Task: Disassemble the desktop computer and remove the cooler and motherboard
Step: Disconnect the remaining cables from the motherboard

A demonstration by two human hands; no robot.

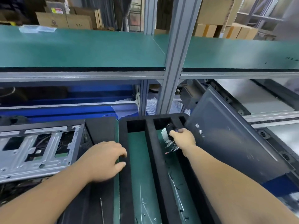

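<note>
The opened desktop computer case (37, 147) lies on its side at the left, its silver drive cage and dark interior showing. My left hand (105, 160) rests with loosely curled fingers on the left wall of a black foam tray (123, 183), holding nothing. My right hand (183, 138) grips a small black and white component (168, 135) with a bit of circuit board, over the tray's right slot. The motherboard and cooler are not clearly visible.
A dark side panel (226, 136) leans to the right of the tray. Small screws and wire ties (145, 202) lie in the tray's green-floored slots. A green shelf (80, 49) and an aluminium post (174, 54) stand ahead. A conveyor (275, 110) runs at right.
</note>
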